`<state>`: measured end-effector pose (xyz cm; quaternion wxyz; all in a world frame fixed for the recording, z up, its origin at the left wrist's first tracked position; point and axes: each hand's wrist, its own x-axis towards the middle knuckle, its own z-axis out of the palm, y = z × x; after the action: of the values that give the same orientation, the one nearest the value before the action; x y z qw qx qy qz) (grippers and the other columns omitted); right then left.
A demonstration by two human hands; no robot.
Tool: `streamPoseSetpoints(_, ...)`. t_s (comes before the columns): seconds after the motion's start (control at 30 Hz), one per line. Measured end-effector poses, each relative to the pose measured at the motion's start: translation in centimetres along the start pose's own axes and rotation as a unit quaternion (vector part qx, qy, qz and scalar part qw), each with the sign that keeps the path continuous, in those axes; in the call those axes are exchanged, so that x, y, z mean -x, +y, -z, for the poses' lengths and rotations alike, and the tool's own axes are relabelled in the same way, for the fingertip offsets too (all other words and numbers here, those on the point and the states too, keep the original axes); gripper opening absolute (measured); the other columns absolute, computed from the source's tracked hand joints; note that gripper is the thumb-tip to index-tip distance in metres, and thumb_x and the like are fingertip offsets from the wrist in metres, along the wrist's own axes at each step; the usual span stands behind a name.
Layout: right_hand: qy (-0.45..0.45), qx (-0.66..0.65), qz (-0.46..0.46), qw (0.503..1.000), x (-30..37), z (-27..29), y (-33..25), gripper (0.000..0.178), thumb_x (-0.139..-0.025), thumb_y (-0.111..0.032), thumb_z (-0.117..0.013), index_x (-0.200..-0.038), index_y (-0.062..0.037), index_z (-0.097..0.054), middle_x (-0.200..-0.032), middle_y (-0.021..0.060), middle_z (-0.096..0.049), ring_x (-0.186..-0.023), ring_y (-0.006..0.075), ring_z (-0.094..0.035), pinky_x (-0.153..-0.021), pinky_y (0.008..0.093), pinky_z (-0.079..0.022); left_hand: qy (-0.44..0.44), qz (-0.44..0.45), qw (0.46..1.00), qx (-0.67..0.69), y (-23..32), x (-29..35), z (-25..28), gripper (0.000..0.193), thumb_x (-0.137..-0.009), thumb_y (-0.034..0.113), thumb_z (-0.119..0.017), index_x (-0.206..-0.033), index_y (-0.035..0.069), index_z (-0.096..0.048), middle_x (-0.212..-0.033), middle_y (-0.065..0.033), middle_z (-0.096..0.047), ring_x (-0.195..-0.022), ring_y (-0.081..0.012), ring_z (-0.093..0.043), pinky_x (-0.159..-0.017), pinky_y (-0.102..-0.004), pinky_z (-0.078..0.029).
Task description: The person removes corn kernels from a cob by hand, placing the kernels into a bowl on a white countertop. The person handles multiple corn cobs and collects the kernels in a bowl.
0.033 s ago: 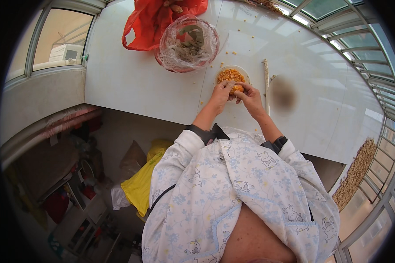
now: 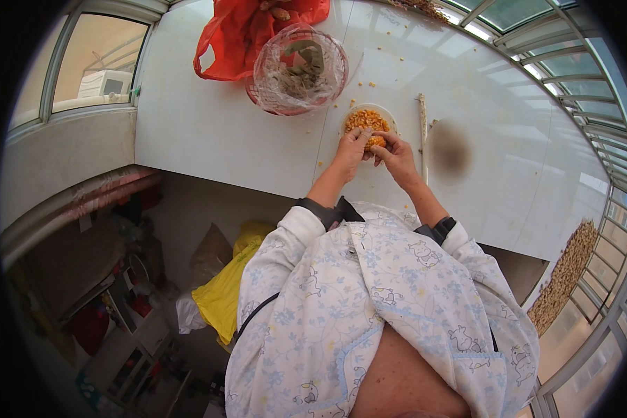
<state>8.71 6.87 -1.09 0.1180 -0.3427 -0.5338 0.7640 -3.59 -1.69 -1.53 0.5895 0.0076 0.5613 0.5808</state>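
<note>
Both my hands meet over the near side of a pale round bowl (image 2: 395, 122) holding loose orange corn kernels (image 2: 366, 119). Between my fingers is a corn cob (image 2: 376, 142) with orange kernels on it, partly covered by my hands. My left hand (image 2: 352, 147) is closed at the cob's left end, thumb and fingers pressed together. My right hand (image 2: 397, 153) curls round the cob's right side. Several stray kernels lie on the white tabletop (image 2: 258, 150) around the bowl.
A red basket lined with a clear plastic bag (image 2: 301, 70) holds dry husk-like scraps. Behind it lies a red plastic bag (image 2: 230, 35) with cobs. A thin pale stick (image 2: 423, 136) lies right of the bowl. Below the table's left part sits a yellow bag (image 2: 224, 292). Barred windows line the right.
</note>
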Motion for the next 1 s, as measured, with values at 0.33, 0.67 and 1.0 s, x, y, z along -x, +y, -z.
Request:
streamPoseSetpoints(0.33, 0.009, -0.007, 0.007, 1.000, -0.1, -0.1, -0.1, 0.035, -0.085, -0.006, -0.066, -0.117, 0.0062, -0.058, -0.078, 0.0060, -0.065, -0.062, 0.0101, -0.061, -0.055, 0.0229, -0.050, -0.021, -0.016, 0.998, -0.053, 0.3, 0.5, -0.5, 0.028, -0.096, 0.035, -0.056, -0.102, 0.008, -0.060, -0.074, -0.0005, -0.061, -0.061, -0.0076, -0.054, -0.055, -0.0214, -0.041)
streamPoseSetpoints(0.67, 0.030, -0.008, 0.019, 0.999, -0.1, -0.5, 0.1, 0.041, -0.084, -0.003, -0.066, -0.122, 0.0057, -0.055, -0.079, 0.0063, -0.064, -0.063, 0.0102, -0.061, -0.055, 0.0236, -0.051, -0.047, 0.010, 0.996, 0.082, 0.5, 0.8, -0.2, 0.032, -0.095, 0.039, -0.058, -0.104, 0.008, -0.059, -0.074, -0.0003, -0.059, -0.061, -0.0085, -0.053, -0.055, -0.0215, -0.043)
streamPoseSetpoints(1.0, 0.030, -0.001, 0.005, 1.000, 0.0, -0.6, 0.0, 0.040, -0.084, -0.003, -0.065, -0.121, 0.0065, -0.055, -0.080, 0.0078, -0.065, -0.064, 0.0117, -0.063, -0.055, 0.0232, -0.051, 0.003, -0.018, 1.000, -0.021, 0.1, 0.8, -1.2, 0.027, -0.095, 0.036, -0.059, -0.099, 0.009, -0.059, -0.069, 0.0017, -0.057, -0.054, -0.0059, -0.048, -0.048, -0.0207, -0.035)
